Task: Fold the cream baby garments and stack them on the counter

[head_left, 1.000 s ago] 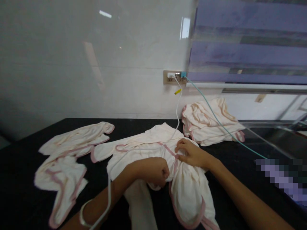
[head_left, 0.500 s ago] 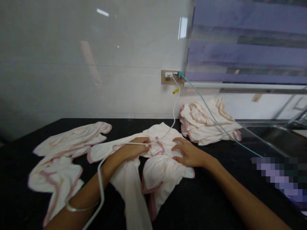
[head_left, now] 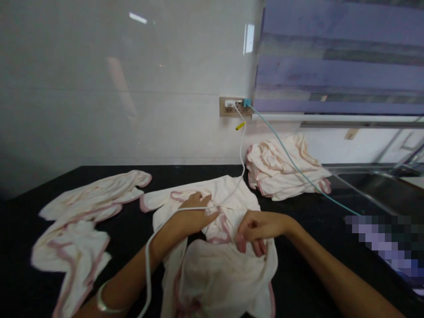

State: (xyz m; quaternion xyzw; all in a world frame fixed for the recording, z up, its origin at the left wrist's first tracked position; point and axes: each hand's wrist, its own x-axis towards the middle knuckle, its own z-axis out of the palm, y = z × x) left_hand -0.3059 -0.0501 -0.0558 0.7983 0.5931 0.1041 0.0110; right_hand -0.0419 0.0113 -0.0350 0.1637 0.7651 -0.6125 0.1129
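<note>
A white garment with pink trim point(head_left: 228, 265) lies loosely spread on the black counter in front of me, one sleeve reaching left. My left hand point(head_left: 197, 214) rests on its upper part, fingers apart and thumb out to the right. Across the back of that hand runs a white cable point(head_left: 148, 265), which also passes along my forearm. My right hand point(head_left: 258, 229) is curled downward over the garment's right side, its fingers bent into the fabric; the exact grip is partly hidden.
Another pink-trimmed white garment point(head_left: 79, 234) lies crumpled at left. A stack of folded garments point(head_left: 281, 172) sits back right by the wall. White and teal cables point(head_left: 288, 150) hang from a wall socket point(head_left: 236, 107). A sink point(head_left: 391, 190) is at far right.
My right hand has curled and come lower, and the lower part of the garment is now spread wider toward me. My left hand has shifted slightly lower.
</note>
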